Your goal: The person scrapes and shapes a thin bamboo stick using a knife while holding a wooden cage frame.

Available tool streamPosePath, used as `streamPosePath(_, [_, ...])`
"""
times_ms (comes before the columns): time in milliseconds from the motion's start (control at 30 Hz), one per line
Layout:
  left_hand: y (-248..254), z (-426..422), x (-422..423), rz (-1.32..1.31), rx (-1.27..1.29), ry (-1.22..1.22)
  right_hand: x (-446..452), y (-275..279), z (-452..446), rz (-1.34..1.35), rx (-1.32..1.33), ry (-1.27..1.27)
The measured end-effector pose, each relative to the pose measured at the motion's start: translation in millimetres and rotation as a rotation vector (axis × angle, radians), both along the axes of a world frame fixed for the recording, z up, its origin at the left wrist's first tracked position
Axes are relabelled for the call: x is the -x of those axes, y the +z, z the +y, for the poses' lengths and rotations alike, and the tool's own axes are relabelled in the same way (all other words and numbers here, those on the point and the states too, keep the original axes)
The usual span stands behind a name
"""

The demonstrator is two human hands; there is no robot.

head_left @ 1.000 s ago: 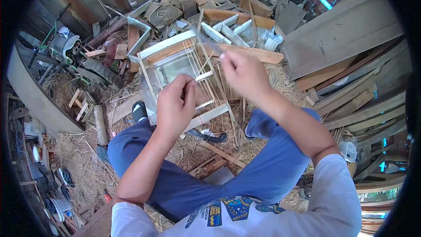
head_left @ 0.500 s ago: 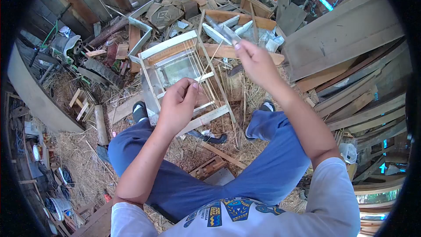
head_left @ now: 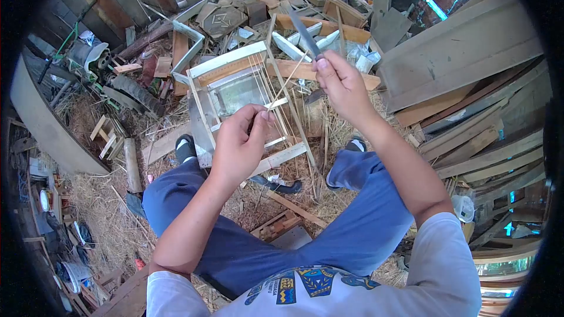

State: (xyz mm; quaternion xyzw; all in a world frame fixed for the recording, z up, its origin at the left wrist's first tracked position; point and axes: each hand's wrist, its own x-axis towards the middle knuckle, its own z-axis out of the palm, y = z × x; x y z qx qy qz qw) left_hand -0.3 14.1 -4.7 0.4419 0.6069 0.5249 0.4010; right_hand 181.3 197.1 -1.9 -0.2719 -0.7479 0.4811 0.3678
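Observation:
My left hand (head_left: pixel 241 139) is closed in a pinch on one end of a thin wooden stick (head_left: pixel 289 80), which slants up to the right. In my right hand (head_left: pixel 343 85) is a knife (head_left: pixel 304 32), its broad grey blade pointing up and left, close to the stick's far end. Whether blade and stick touch I cannot tell. Just beyond my left hand stands a wooden frame (head_left: pixel 228 58) with a pale top bar and several thin upright sticks along its right side. My left hand hides part of it.
Scrap wood (head_left: pixel 294 6) is piled at the back. Large boards (head_left: pixel 464 44) lean at the right, above stacked planks. A curved panel (head_left: pixel 50 120) and a tyre (head_left: pixel 138 95) are at the left. Straw (head_left: pixel 176 199) covers the ground, and a dark curved tool (head_left: pixel 276 185) lies between my feet.
The knife in my right hand has swung more upright, and its blade shows more broadly. My left hand still pinches the stick, having barely moved.

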Motion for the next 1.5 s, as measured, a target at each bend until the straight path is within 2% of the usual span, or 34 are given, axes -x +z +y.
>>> streamPosePath(167, [-3, -1, 2, 0.046, 0.03, -0.012, 4, -1, -3, -0.098, -0.159, 0.014])
streamPosePath(367, [3, -3, -3, 0.083, 0.02, 0.013, 5, -4, -5, -0.097, -0.127, -0.027])
streamPosePath(433, [3, -4, -3, 0.193, 0.006, 0.012, 4, -3, -6, -0.135, -0.117, -0.037])
streamPosePath(567, [5, -6, -4, 0.17, 0.032, 0.016, 6, -6, -8, -0.175, -0.181, -0.053])
streamPosePath(733, [-3, -4, -8, 0.143, -0.096, 0.083, 11, -3, -21, -0.15, -0.15, -0.072])
streamPosePath(900, [1, -6, -7, 0.101, -0.052, 0.075, 12, -6, -25, -0.177, -0.135, -0.072])
streamPosePath(967, [3, -4, -4, 0.086, -0.06, 0.081, 12, -2, -35, -0.315, -0.255, 0.05])
streamPosePath(1067, [6, -3, 1, 0.052, -0.044, 0.03, 20, 4, -45, -0.27, -0.281, 0.069])
streamPosePath(1100, [8, -3, -1, 0.014, -0.061, 0.037, 20, 4, -42, -0.293, -0.347, 0.054])
streamPosePath(1167, [6, -2, -1, -0.023, -0.081, 0.047, 19, 9, -37, -0.284, -0.297, 0.025])
streamPosePath(1333, [0, -3, 1, 0.063, -0.073, 0.064, 18, 5, -29, -0.203, -0.284, -0.065])
streamPosePath(1433, [-2, -2, 0, 0.057, -0.075, 0.069, 17, 4, -43, -0.295, -0.269, -0.082])
streamPosePath(1500, [0, 0, -1, 0.068, -0.088, 0.083, 21, 1, -51, -0.233, -0.444, 0.04])
